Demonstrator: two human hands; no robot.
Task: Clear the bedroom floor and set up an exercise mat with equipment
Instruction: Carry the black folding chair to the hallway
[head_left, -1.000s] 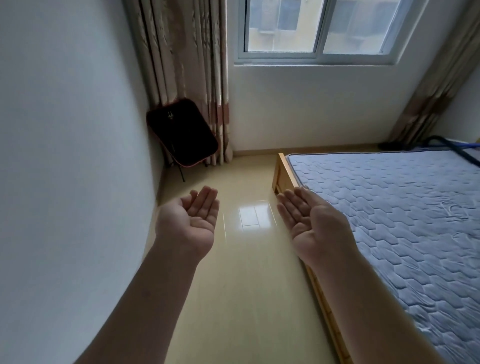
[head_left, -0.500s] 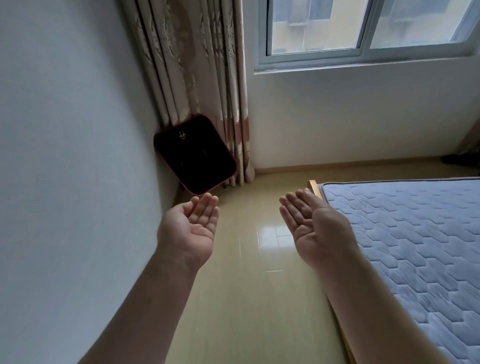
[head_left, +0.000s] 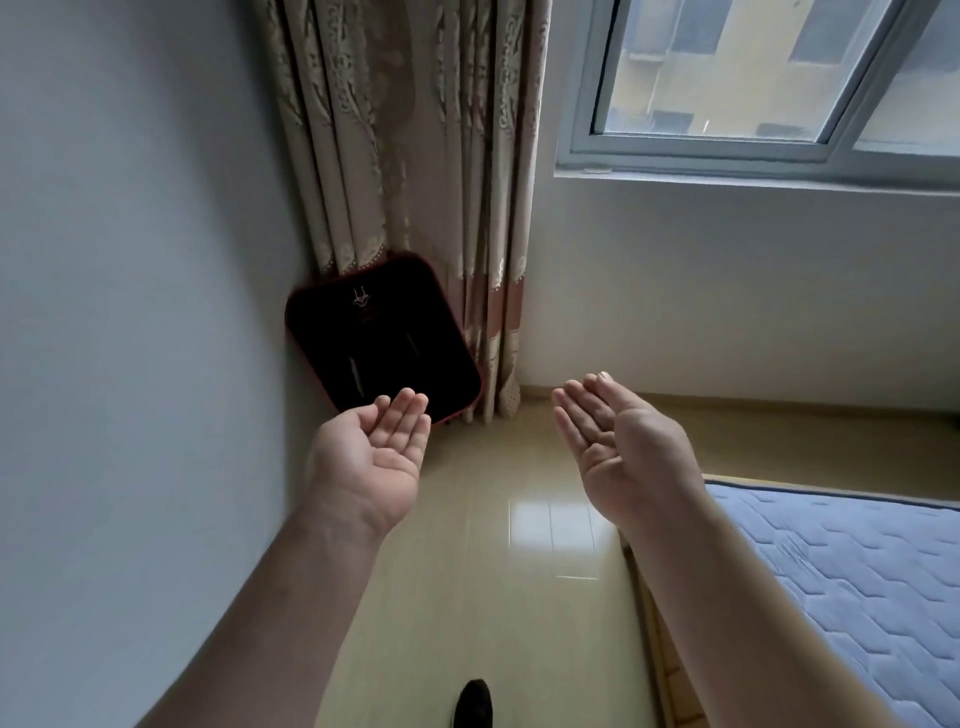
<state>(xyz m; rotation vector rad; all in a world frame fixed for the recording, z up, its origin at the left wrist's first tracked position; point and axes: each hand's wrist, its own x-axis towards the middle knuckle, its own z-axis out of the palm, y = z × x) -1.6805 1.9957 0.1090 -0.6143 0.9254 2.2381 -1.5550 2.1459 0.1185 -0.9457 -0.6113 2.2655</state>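
**Both hands out and empty, corner dead ahead**

Right at the bottom edge, a dark shoe toe (head_left: 474, 704) is planted on the glossy beige tiled floor (head_left: 519, 613). That strip between the plain grey wall (head_left: 130, 312) and the bed is the ground to clear, I'd say, and the likely spot for the mat. No exercise mat or equipment is in sight.

On the right, the blue-grey quilted mattress (head_left: 857, 597) sits on its pale wooden bed frame (head_left: 655, 654), hemming the strip in.

Now the hands. The left hand (head_left: 371, 457) is palm-up, fingers straight and close together, holding nothing. The right hand (head_left: 623, 452) is well apart from it, palm tilted inward, fingers straight too, and just as empty. Held like that, they look ready to take something from both sides.

The candidate is just beyond: a black rounded flat panel with a red edge (head_left: 382, 338), leaning tilted in the corner against the wall and the beige patterned curtain (head_left: 426, 156). The left fingertips overlap its lower edge from here; whether they touch it, I can't tell.

Behind it all, the grey-framed sliding window (head_left: 753, 150) lets in daylight.
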